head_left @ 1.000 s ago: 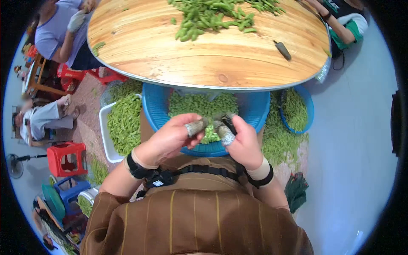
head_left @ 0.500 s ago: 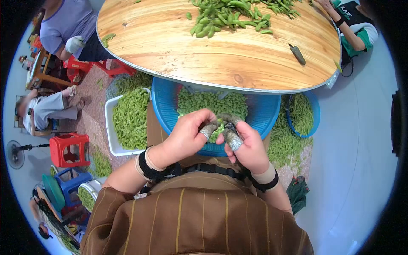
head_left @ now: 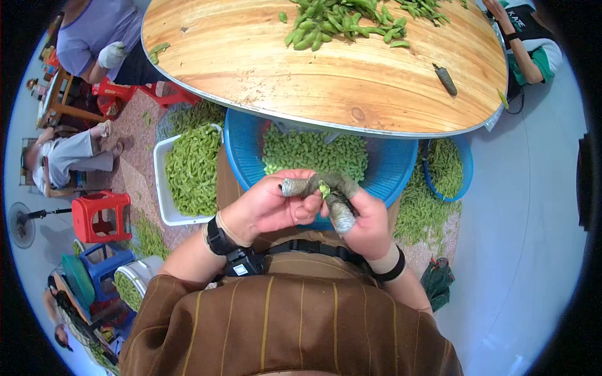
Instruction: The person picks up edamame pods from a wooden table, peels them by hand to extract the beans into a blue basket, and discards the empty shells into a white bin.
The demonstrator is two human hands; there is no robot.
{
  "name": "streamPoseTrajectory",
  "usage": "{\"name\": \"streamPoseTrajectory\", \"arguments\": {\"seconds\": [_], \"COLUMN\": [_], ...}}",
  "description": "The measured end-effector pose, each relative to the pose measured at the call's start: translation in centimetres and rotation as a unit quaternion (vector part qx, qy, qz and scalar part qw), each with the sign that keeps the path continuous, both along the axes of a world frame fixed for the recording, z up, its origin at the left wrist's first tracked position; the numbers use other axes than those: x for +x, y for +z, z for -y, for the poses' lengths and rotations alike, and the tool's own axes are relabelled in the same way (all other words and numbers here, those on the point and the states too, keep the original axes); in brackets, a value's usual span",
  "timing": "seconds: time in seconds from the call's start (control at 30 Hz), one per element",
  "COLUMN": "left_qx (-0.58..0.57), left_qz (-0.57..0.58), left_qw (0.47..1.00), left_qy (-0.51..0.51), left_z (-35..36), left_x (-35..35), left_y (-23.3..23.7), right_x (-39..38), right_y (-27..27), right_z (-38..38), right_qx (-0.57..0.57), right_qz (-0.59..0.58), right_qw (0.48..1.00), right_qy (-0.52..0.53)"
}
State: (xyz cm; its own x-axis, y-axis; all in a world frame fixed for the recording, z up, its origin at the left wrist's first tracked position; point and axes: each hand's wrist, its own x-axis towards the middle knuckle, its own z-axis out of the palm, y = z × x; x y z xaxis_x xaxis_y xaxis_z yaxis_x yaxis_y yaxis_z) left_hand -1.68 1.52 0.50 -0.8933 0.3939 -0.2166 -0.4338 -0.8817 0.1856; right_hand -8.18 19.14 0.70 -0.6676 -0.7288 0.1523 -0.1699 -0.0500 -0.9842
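Observation:
Over the blue basin [head_left: 392,182], my two hands meet with a small green soybean pod [head_left: 324,189] between their fingertips. My left hand [head_left: 273,203] is turned partly palm up, its fingers curled in against the pod. My right hand [head_left: 364,225] pinches the pod between thumb and finger. Grey, worn wrapping covers the working fingers and thumbs of both hands. Only a small end of the pod shows; the rest is hidden by the fingers. Beneath them, shelled green soybeans [head_left: 313,153] lie in the basin.
A wooden table [head_left: 251,69] ahead carries a pile of soybean pods [head_left: 338,25] and a dark finger cover [head_left: 445,79]. A white tub [head_left: 164,188] of pods stands left, a smaller blue basin [head_left: 465,166] right. Other people sit around; a red stool [head_left: 100,216] is at left.
My left hand has rolled more palm up, and its wrapped thumb has swung leftward. Both hands have come slightly nearer my body. The beans seen at my fingertips before no longer show.

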Motion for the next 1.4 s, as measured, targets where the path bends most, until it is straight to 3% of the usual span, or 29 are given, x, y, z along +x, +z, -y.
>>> {"name": "streamPoseTrajectory", "arguments": {"seconds": [0.07,0.13,0.17,0.2,0.37,0.43,0.5,0.57,0.63,0.67,0.73,0.77,0.83,0.87,0.93,1.0,1.07,1.13,1.2,1.27,1.4], "left_qx": [-0.034,-0.060,-0.061,-0.099,-0.159,-0.031,-0.064,-0.096,-0.362,-0.367,-0.553,-0.676,-0.884,-0.903,-0.911,-0.910,-0.930,-0.960,-0.970,-0.980,-0.984], "left_qz": [0.023,0.053,0.055,0.060,0.052,0.039,0.045,0.051,0.023,0.019,-0.003,-0.035,-0.115,-0.054,-0.055,-0.101,-0.144,-0.140,-0.119,-0.080,0.001], "left_qw": [0.999,0.997,0.996,0.993,0.986,0.998,0.996,0.994,0.930,0.929,0.828,0.730,0.396,0.285,0.272,0.362,0.339,0.239,0.192,0.158,0.174], "left_qy": [0.005,0.018,0.019,0.016,0.009,-0.037,-0.034,-0.031,-0.054,-0.049,-0.090,-0.097,-0.221,-0.318,-0.307,-0.176,-0.015,0.044,0.085,0.089,0.046], "left_z": [0.1,0.2,0.2,0.2,0.2,0.8,0.9,0.8,0.8,1.0,2.3,4.0,7.5,8.4,10.1,10.6,10.7,10.4,10.8,11.4,12.0], "left_x": [0.2,0.3,0.4,0.3,0.3,0.4,0.5,0.5,0.3,0.4,1.2,1.8,3.4,3.6,3.1,0.8,-2.4,-6.4,-10.7,-14.5,-18.5], "left_y": [-0.7,-0.8,-0.7,-0.4,-0.5,-1.2,-1.5,-1.4,-0.9,-0.2,1.4,1.5,2.7,4.0,6.6,9.8,11.4,12.1,11.5,10.2,8.9], "right_x": [-0.3,-0.5,-0.6,-0.8,-1.6,-1.8,-1.8,-1.8,-1.7,-1.4,-1.0,-1.3,-1.9,-2.1,-2.3,-2.5,-2.4,-2.2,-2.2,-2.1,-1.9], "right_y": [0.2,1.3,1.9,1.7,0.5,0.1,-0.8,0.0,0.1,-0.1,0.4,-0.1,-0.7,-0.8,-0.9,-0.9,-1.0,-0.9,-0.7,-0.4,0.0], "right_z": [-0.3,-0.1,0.1,0.1,0.1,0.3,0.7,0.6,0.8,0.9,1.1,0.9,0.5,0.3,0.0,-0.1,-0.1,-0.1,-0.4,-1.0,-2.2], "right_qx": [0.057,0.063,0.029,0.029,0.061,0.068,0.022,0.087,0.171,0.187,0.227,0.237,0.238,0.219,0.197,0.253,0.239,0.250,0.231,0.245,0.259], "right_qz": [-0.046,0.123,0.282,0.282,0.251,0.254,0.027,-0.040,-0.138,-0.171,-0.203,-0.203,-0.210,-0.227,-0.246,-0.213,-0.212,-0.174,-0.182,-0.158,-0.140], "right_qw": [0.997,0.990,0.959,0.959,0.966,0.964,0.999,0.995,0.976,0.967,0.953,0.950,0.948,0.949,0.949,0.944,0.948,0.952,0.956,0.956,0.955], "right_qy": [0.003,0.010,0.005,0.006,0.020,0.044,0.023,0.014,0.000,-0.003,-0.003,0.004,0.017,0.007,-0.001,0.013,0.002,-0.004,-0.008,-0.019,-0.028]}}
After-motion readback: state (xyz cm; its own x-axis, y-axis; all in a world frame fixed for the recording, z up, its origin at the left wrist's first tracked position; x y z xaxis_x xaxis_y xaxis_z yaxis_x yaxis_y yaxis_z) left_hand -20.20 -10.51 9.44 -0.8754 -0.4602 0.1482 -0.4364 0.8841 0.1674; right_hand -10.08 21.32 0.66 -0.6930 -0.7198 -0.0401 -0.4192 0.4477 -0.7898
